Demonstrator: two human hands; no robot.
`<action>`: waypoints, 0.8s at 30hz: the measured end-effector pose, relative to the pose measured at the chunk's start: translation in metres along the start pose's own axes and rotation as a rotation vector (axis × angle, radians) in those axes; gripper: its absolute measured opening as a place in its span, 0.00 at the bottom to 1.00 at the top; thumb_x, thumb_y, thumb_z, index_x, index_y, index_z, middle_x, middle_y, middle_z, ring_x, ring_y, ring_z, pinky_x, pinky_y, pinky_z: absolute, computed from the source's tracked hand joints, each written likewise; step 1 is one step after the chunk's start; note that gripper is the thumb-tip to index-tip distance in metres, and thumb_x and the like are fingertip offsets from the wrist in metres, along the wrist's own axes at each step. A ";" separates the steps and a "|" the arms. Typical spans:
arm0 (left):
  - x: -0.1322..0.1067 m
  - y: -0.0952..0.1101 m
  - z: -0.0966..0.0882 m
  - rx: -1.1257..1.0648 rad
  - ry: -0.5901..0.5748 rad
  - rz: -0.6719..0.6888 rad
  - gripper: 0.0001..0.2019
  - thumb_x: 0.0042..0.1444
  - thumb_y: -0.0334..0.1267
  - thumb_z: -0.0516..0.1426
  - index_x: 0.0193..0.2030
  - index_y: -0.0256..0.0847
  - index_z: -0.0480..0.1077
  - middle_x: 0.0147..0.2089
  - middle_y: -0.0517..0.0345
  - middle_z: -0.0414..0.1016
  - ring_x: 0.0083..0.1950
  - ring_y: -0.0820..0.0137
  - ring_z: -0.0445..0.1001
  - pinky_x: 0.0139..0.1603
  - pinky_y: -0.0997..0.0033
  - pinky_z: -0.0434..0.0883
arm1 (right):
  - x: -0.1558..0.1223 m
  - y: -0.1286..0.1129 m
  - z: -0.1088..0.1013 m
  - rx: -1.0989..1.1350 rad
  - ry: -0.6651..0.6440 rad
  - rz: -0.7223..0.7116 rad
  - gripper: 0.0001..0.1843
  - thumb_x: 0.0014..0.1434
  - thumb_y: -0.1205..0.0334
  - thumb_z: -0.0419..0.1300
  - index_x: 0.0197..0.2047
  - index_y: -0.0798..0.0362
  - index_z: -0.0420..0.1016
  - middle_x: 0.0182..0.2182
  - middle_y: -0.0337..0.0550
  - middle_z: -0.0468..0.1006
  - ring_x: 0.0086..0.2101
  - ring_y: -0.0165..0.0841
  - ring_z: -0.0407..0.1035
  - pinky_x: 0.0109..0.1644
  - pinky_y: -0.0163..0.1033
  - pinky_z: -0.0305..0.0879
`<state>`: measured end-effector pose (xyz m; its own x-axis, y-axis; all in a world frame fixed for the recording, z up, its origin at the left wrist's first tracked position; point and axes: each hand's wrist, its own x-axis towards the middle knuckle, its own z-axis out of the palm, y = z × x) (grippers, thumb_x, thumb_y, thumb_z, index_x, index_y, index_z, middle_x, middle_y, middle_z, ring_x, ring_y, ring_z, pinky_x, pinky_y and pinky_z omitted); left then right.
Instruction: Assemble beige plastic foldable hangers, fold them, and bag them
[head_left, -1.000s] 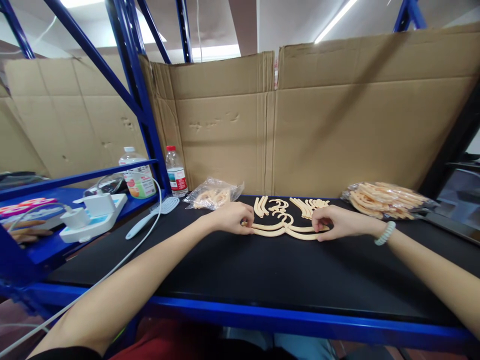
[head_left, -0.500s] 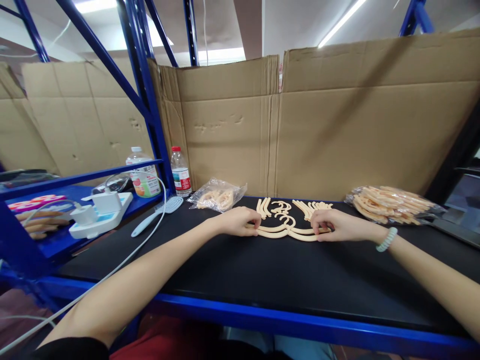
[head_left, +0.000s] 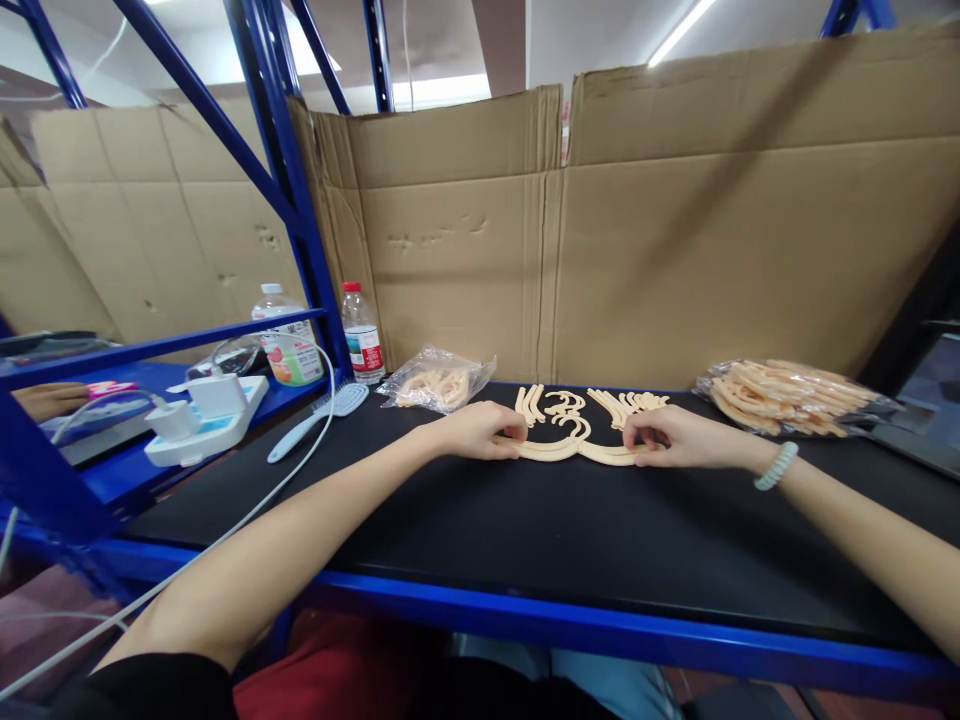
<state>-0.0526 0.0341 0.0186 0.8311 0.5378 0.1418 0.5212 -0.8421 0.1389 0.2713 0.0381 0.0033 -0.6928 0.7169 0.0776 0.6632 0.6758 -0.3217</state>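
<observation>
A stack of cream plastic hangers (head_left: 574, 449) lies flat on the black work surface (head_left: 525, 520). My left hand (head_left: 476, 430) pinches the stack's left end and my right hand (head_left: 664, 437) pinches its right end. Just behind the stack lie loose cream hanger parts (head_left: 592, 404), some curved hooks and some straight arms.
A clear bag of cream parts (head_left: 437, 380) lies behind my left hand, and a larger full bag (head_left: 787, 397) sits at the right. At the left are a water bottle (head_left: 362, 335), a hairbrush (head_left: 319, 419), a power strip (head_left: 206, 410) and a white cable. Cardboard walls (head_left: 637, 230) close the back.
Both hands have pushed the two separate hanger layers together into one neat stack. The camera has tilted slightly; the hands stay at the ends.
</observation>
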 end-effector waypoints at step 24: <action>0.011 -0.047 0.032 -0.037 0.283 -0.055 0.15 0.58 0.27 0.49 0.49 0.38 0.70 0.51 0.50 0.75 0.53 0.65 0.70 0.57 0.60 0.64 | 0.010 0.011 0.003 -0.117 0.266 -0.074 0.07 0.56 0.64 0.56 0.34 0.55 0.75 0.32 0.44 0.76 0.34 0.34 0.67 0.41 0.39 0.61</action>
<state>-0.0616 0.0786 -0.0173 0.7120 0.5771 0.4000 0.5523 -0.8120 0.1887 0.2701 0.0521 -0.0026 -0.6523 0.6742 0.3463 0.6525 0.7320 -0.1959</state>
